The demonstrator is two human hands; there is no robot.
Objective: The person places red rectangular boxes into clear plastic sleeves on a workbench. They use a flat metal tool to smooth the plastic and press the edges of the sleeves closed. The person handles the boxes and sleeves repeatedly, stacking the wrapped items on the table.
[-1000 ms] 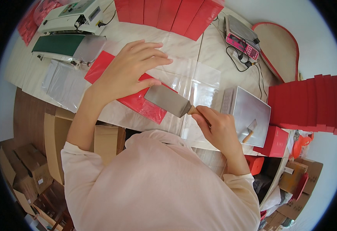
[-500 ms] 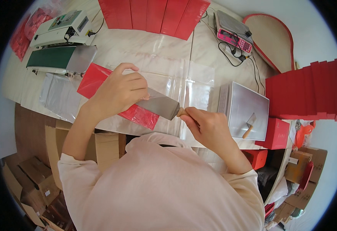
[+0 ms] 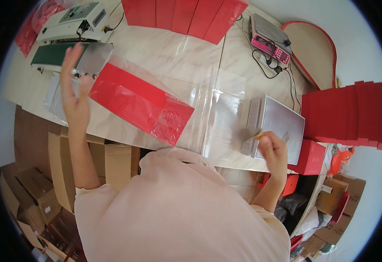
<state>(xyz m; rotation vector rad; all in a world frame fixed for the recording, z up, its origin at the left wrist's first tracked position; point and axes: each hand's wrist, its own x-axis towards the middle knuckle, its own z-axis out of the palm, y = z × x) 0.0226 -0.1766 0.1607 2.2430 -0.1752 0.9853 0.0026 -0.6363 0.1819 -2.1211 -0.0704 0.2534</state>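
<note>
A red box (image 3: 130,94) in clear plastic film lies slantwise on the table in front of me. My left hand (image 3: 76,98) is raised off its left end, fingers stretched out and smeared by motion, holding nothing. On the right, my right hand (image 3: 273,150) is closed around the wooden handle of a scraper (image 3: 257,136); its blade is blurred and points left. This hand is over the near edge of a silver-topped, flat metal box (image 3: 282,120). Part of a smaller scraper (image 3: 285,137) shows on that top, mostly hidden by my hand.
Clear plastic sheets (image 3: 226,102) lie between the red box and the metal box. A white machine with a green belt (image 3: 51,54) stands at the far left. Red boxes (image 3: 173,17) line the back; more red boxes (image 3: 348,113) are stacked right. A scale (image 3: 269,41) has loose cables.
My left hand has let go of the wrapped red box and lifted away left. The right hand has drawn the scraper off the box to the right, toward the metal box.
</note>
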